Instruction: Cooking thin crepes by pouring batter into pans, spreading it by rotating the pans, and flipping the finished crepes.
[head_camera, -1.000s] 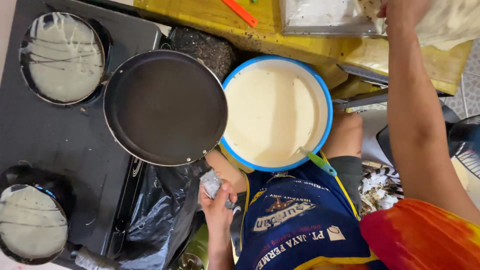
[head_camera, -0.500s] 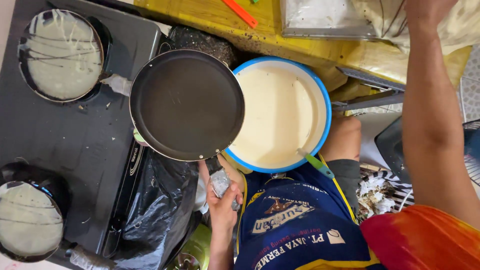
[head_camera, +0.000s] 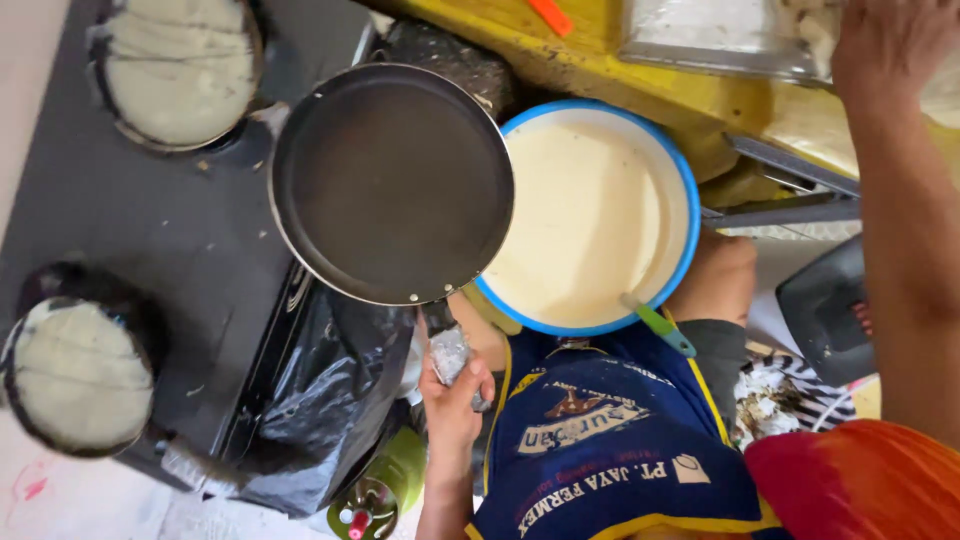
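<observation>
The left hand, clamped on the handle of the empty black pan, has swung it off the stove until its rim overlaps the batter basin; the right hand, beyond the basin, grip indiscernible.

There is a single view, from the camera worn on the person's head, which looks almost straight down past the blue apron at the bottom edge. It sits close: the dark pan and the blue-rimmed bowl of batter fill the middle, the black stove runs off the left edge, and the yellow counter lies along the top. The right arm crosses the right side, large and near the lens.
</observation>
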